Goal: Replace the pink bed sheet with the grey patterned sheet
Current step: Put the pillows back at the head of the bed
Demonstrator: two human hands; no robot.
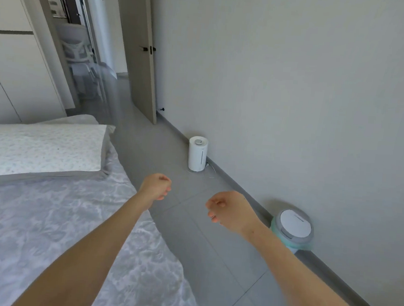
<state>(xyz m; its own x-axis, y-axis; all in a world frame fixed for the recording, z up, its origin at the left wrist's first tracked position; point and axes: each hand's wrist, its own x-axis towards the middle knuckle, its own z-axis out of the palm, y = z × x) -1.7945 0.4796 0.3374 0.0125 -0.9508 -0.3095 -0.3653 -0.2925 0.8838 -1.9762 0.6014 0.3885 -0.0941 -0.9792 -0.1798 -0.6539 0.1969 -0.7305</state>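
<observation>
Bedroom; grey sheet (45, 225) spread lower left, soft and light, probably best pinched along its right edge. Left grip (156, 185) and right grip (230, 210) curled, empty.

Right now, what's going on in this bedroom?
A person stands beside the bed with both arms stretched out over the floor. The left hand and the right hand have curled fingers and hold nothing. The grey patterned sheet already covers the bed, and a pillow lies on it. No pink sheet is in view.
</observation>
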